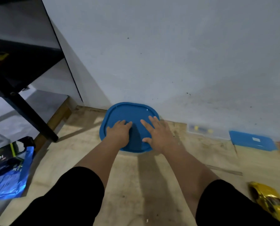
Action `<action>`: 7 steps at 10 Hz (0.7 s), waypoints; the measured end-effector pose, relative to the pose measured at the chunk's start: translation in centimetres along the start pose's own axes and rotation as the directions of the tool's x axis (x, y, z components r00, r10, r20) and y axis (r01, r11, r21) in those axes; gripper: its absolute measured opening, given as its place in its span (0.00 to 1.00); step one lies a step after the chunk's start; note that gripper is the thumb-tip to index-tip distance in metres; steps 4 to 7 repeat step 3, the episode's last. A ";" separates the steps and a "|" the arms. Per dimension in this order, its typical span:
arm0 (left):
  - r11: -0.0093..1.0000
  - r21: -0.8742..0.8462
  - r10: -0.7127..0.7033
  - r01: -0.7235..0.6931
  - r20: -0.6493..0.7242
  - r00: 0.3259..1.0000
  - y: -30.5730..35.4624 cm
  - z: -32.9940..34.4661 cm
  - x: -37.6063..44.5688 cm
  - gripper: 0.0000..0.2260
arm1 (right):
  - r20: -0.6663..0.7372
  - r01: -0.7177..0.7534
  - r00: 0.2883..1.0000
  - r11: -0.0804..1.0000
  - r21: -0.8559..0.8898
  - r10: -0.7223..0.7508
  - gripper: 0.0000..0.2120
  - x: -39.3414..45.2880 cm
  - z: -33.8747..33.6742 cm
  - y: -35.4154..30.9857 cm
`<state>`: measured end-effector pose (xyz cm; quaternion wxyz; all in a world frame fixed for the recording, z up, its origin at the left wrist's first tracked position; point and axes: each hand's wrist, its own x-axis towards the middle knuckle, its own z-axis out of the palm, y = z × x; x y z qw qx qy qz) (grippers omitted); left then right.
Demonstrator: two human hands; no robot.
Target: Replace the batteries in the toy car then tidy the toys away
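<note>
Glossy plastic lid (129, 111); matt wooden floor (136, 185)

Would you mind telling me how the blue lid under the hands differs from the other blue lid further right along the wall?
The blue lid under the hands is a rounded square, while the blue lid to the right is a long rectangle. The left hand and right hand press flat on the rounded one; nothing touches the rectangular one. The rectangular one bears a small pale label; the rounded one looks plain. Both are blue and sit near the wall.
</note>
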<state>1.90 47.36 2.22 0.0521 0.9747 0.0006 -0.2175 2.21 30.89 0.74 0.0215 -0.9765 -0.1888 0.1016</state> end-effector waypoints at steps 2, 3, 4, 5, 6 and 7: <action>0.866 -0.489 -0.095 -0.103 -0.363 0.927 2.2 1.2 -2.4 0.20 | -0.145 -0.186 0.958 0.921 0.341 0.247 0.31 -4.3 -2.2 0.4; 0.681 -0.675 -0.098 -0.284 -0.468 0.878 4.4 3.6 -5.3 0.17 | -0.224 -0.169 0.919 0.838 0.519 0.324 0.29 -8.3 -1.6 -0.2; 0.681 -0.675 -0.098 -0.284 -0.468 0.878 4.4 3.6 -5.3 0.17 | -0.224 -0.169 0.919 0.838 0.519 0.324 0.29 -8.3 -1.6 -0.2; 0.681 -0.675 -0.098 -0.284 -0.468 0.878 4.4 3.6 -5.3 0.17 | -0.224 -0.169 0.919 0.838 0.519 0.324 0.29 -8.3 -1.6 -0.2; 0.681 -0.675 -0.098 -0.284 -0.468 0.878 4.4 3.6 -5.3 0.17 | -0.224 -0.169 0.919 0.838 0.519 0.324 0.29 -8.3 -1.6 -0.2; 0.681 -0.675 -0.098 -0.284 -0.468 0.878 4.4 3.6 -5.3 0.17 | -0.224 -0.169 0.919 0.838 0.519 0.324 0.29 -8.3 -1.6 -0.2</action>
